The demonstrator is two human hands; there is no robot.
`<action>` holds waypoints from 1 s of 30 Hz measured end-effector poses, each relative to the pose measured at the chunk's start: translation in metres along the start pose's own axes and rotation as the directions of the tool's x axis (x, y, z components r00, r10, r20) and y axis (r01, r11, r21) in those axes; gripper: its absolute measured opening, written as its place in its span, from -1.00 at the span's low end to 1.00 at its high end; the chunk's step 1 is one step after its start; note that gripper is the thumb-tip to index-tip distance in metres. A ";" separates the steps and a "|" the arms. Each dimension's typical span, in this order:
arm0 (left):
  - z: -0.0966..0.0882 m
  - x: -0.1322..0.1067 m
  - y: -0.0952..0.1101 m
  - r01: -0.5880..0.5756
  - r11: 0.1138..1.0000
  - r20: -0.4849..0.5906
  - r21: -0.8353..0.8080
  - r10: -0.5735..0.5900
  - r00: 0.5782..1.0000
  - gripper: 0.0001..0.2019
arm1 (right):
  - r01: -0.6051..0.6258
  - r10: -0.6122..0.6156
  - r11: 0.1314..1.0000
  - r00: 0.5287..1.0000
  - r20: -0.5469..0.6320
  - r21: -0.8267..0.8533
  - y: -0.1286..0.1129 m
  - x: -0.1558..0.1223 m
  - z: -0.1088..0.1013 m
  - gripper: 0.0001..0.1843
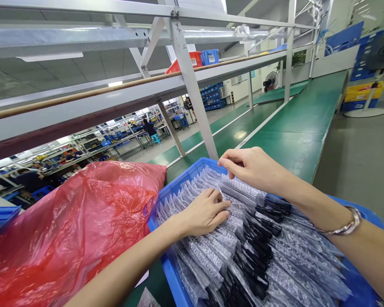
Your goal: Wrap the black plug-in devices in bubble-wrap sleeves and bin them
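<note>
A blue bin (176,281) holds rows of clear bubble bags (192,187) standing on edge. Black cable ends or plugs (259,251) stick out of them; what lies inside the bags is hard to make out. My left hand (208,212) rests on the bags in the bin's middle, palm down, thumb and fingers apart and slightly bent. Over the bin's far edge hovers my right hand (251,168), its fingers curled in toward the thumb with nothing visible in them. A metal bracelet sits on my right wrist.
Left of the bin lies a large red plastic bag (83,221), beside a blue tray (0,219). A metal post (192,81) and shelf rail rise beyond the bin. The green conveyor belt (294,145) runs away to the right. A standing fan (377,64) and distant seated people are visible.
</note>
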State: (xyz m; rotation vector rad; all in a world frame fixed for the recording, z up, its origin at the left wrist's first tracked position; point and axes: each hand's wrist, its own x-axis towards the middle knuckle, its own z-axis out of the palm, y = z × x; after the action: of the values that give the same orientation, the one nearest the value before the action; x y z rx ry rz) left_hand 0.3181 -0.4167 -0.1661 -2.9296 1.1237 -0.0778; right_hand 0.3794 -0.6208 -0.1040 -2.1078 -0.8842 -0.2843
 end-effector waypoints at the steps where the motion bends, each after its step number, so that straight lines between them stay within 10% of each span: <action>1: 0.000 0.001 -0.002 -0.003 1.000 -0.016 0.003 0.003 1.000 -0.61 | 0.002 -0.002 1.000 1.000 0.000 0.000 0.000 0.000 0.000 -0.65; 13: 0.010 0.037 -0.018 -0.161 0.986 -0.032 -0.049 0.159 0.987 -0.78 | 0.001 -0.001 1.000 1.000 -0.005 0.006 0.003 -0.001 -0.002 -0.64; 19: 0.012 0.049 -0.019 -0.004 0.986 -0.055 -0.169 -0.006 0.998 -0.62 | 0.011 -0.011 1.000 1.000 -0.001 0.016 0.000 -0.001 -0.005 -0.65; 30: 0.023 0.085 -0.006 0.049 0.986 0.024 0.162 -0.053 0.998 -0.47 | -0.035 0.034 0.999 0.999 -0.007 -0.031 0.011 0.004 -0.001 -0.70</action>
State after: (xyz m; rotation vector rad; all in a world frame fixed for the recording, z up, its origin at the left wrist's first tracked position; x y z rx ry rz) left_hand 0.3864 -0.4700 -0.1854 -2.8076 0.9886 -0.1211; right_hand 0.3898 -0.6247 -0.1077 -2.1475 -0.8438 -0.2885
